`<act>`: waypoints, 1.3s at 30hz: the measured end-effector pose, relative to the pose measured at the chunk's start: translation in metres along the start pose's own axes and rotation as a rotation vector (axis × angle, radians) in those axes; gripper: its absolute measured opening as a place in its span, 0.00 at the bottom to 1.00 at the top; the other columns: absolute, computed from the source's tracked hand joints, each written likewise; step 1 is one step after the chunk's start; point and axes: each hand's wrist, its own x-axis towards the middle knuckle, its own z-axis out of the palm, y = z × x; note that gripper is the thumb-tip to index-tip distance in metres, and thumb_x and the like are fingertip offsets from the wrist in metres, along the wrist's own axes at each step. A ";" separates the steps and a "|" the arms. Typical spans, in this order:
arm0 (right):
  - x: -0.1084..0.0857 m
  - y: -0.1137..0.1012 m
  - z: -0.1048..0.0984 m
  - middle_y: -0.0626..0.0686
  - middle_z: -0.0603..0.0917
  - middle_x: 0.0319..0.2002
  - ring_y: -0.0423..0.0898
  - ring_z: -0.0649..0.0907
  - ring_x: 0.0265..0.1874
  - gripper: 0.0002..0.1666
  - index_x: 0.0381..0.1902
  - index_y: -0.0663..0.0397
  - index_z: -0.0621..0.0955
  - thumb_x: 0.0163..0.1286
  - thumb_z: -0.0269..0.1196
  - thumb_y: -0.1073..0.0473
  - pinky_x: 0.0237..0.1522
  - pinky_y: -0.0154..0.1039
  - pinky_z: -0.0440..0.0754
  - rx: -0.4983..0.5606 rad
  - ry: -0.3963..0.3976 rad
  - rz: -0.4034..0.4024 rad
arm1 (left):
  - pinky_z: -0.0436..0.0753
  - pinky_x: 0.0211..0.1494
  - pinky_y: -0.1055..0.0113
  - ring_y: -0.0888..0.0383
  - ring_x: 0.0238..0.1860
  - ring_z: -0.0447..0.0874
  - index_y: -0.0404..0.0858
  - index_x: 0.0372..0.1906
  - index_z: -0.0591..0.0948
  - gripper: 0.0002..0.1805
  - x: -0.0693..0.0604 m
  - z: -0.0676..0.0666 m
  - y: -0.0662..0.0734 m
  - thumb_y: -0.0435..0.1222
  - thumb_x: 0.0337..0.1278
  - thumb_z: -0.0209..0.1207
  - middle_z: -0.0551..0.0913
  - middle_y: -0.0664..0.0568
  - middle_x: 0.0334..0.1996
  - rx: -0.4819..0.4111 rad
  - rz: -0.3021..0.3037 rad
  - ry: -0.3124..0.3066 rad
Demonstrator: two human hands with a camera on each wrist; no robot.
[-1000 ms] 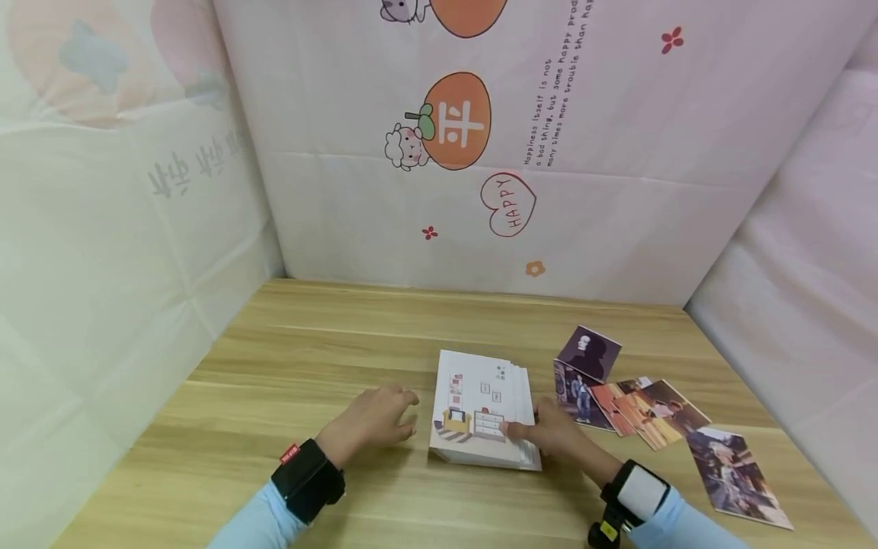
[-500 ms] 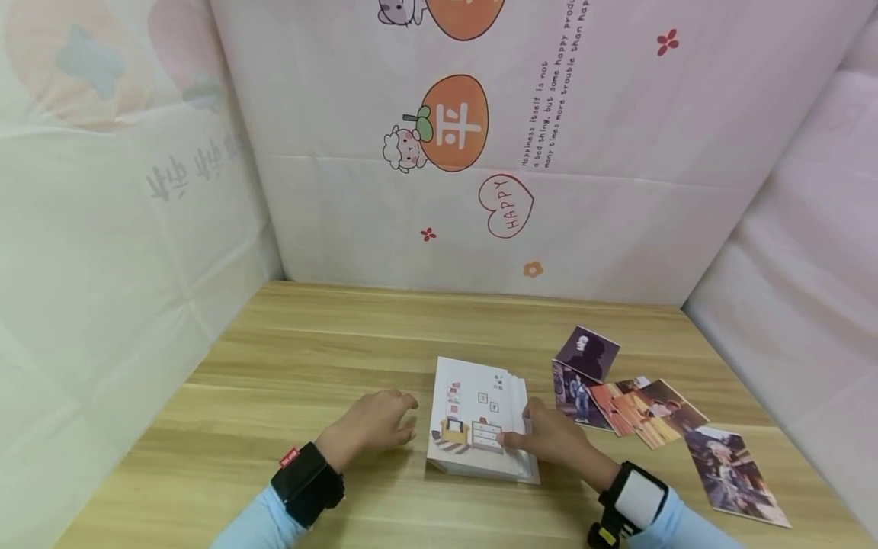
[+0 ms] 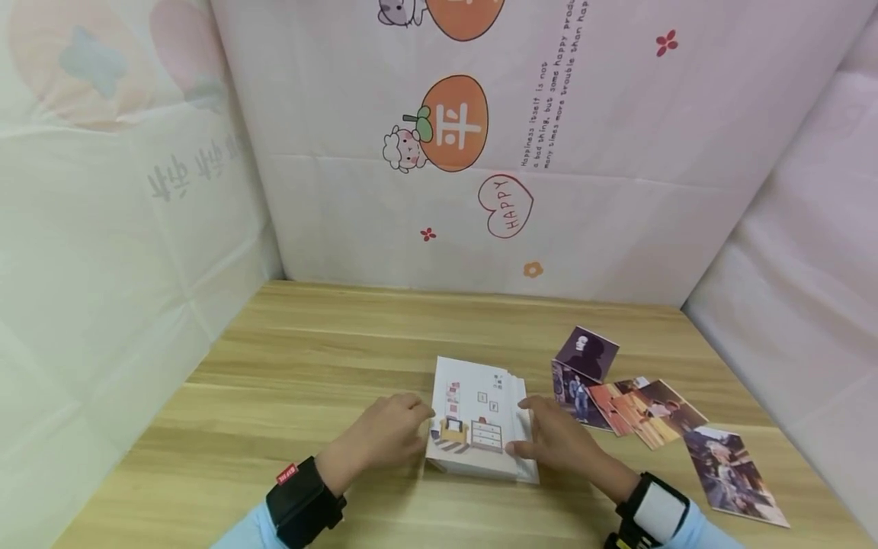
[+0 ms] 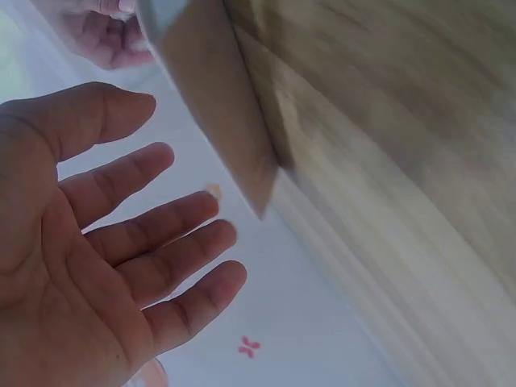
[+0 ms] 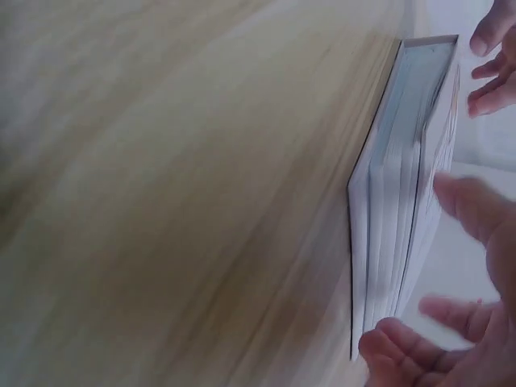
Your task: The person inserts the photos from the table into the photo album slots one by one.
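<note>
A photo album (image 3: 473,389) with a white cover lies closed on the table; its cover shows a drawn armchair and a chest of drawers. In the right wrist view the thick pages of the album (image 5: 391,193) show along its open side. My left hand (image 3: 387,433) is at the album's left edge, fingers relaxed and slightly bent; the left wrist view shows the palm of the left hand (image 4: 97,242) with nothing in it. By the album's right edge is my right hand (image 3: 559,438), thumb near the cover and fingers spread. Whether its fingertips touch the album I cannot tell.
Several photos lie on the right of the wooden table (image 3: 329,328): a dark portrait (image 3: 586,354), overlapping orange-toned ones (image 3: 655,412), and another print (image 3: 735,476) nearer the front. A printed white cloth (image 3: 343,191) stands behind, with cloth at both sides.
The album shifted slightly toward me early on, then stayed in place. My left hand has moved right to the album's edge. My right thumb has drawn back a little over the cover.
</note>
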 end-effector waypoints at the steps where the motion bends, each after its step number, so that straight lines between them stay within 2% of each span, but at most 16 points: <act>1: -0.002 0.001 -0.001 0.60 0.78 0.44 0.53 0.78 0.39 0.46 0.56 0.61 0.72 0.45 0.72 0.40 0.37 0.50 0.77 -0.007 -0.002 -0.039 | 0.78 0.45 0.62 0.52 0.44 0.79 0.35 0.46 0.81 0.17 0.000 0.000 0.003 0.34 0.48 0.60 0.80 0.45 0.43 0.010 0.021 0.012; 3: -0.005 0.004 -0.002 0.67 0.72 0.54 0.60 0.74 0.50 0.50 0.60 0.60 0.71 0.45 0.71 0.38 0.46 0.57 0.73 -0.024 -0.026 -0.122 | 0.78 0.45 0.64 0.53 0.44 0.78 0.37 0.45 0.82 0.17 0.000 0.001 0.008 0.35 0.46 0.61 0.80 0.47 0.42 0.023 0.056 0.018; 5: -0.007 0.006 -0.003 0.70 0.68 0.58 0.66 0.70 0.55 0.52 0.64 0.59 0.68 0.47 0.69 0.36 0.50 0.62 0.68 -0.019 -0.077 -0.179 | 0.78 0.42 0.64 0.55 0.43 0.78 0.39 0.43 0.82 0.16 0.000 0.003 0.012 0.37 0.45 0.63 0.80 0.50 0.41 0.035 0.086 0.004; 8: -0.011 0.010 -0.004 0.73 0.65 0.60 0.69 0.66 0.57 0.53 0.65 0.60 0.66 0.50 0.67 0.35 0.52 0.64 0.64 -0.004 -0.149 -0.254 | 0.76 0.39 0.66 0.59 0.40 0.77 0.42 0.42 0.82 0.17 0.000 0.006 0.017 0.41 0.44 0.67 0.79 0.55 0.39 0.032 0.103 -0.029; 12: -0.012 0.012 -0.006 0.70 0.67 0.60 0.66 0.67 0.58 0.54 0.65 0.65 0.65 0.49 0.69 0.37 0.55 0.61 0.63 -0.002 -0.200 -0.312 | 0.75 0.35 0.68 0.62 0.37 0.77 0.45 0.40 0.84 0.15 0.000 0.009 0.019 0.41 0.41 0.69 0.79 0.58 0.36 0.017 0.093 -0.052; 20: -0.012 0.011 -0.005 0.71 0.69 0.58 0.65 0.70 0.56 0.53 0.62 0.70 0.65 0.45 0.73 0.47 0.55 0.57 0.66 -0.053 -0.214 -0.282 | 0.73 0.35 0.68 0.62 0.37 0.78 0.46 0.38 0.84 0.14 -0.001 0.013 0.020 0.39 0.40 0.70 0.80 0.57 0.36 0.036 0.072 -0.046; 30: -0.015 0.013 -0.001 0.70 0.70 0.57 0.64 0.71 0.54 0.55 0.64 0.67 0.63 0.46 0.73 0.45 0.52 0.57 0.69 -0.037 -0.201 -0.292 | 0.72 0.28 0.74 0.65 0.24 0.72 0.43 0.31 0.83 0.09 0.002 0.019 0.024 0.36 0.39 0.70 0.75 0.58 0.25 0.081 0.104 0.025; 35: -0.015 0.013 0.000 0.70 0.70 0.56 0.64 0.72 0.53 0.55 0.65 0.65 0.63 0.46 0.72 0.43 0.51 0.57 0.70 -0.042 -0.194 -0.287 | 0.72 0.27 0.75 0.66 0.23 0.72 0.42 0.31 0.83 0.09 0.003 0.018 0.026 0.36 0.40 0.70 0.75 0.58 0.25 0.085 0.095 0.022; 39: -0.014 0.012 0.000 0.72 0.70 0.56 0.65 0.71 0.54 0.54 0.64 0.67 0.64 0.46 0.72 0.44 0.52 0.58 0.68 -0.048 -0.184 -0.281 | 0.72 0.29 0.74 0.65 0.24 0.73 0.43 0.32 0.83 0.13 0.005 0.016 0.027 0.39 0.37 0.72 0.76 0.58 0.26 0.089 0.083 0.005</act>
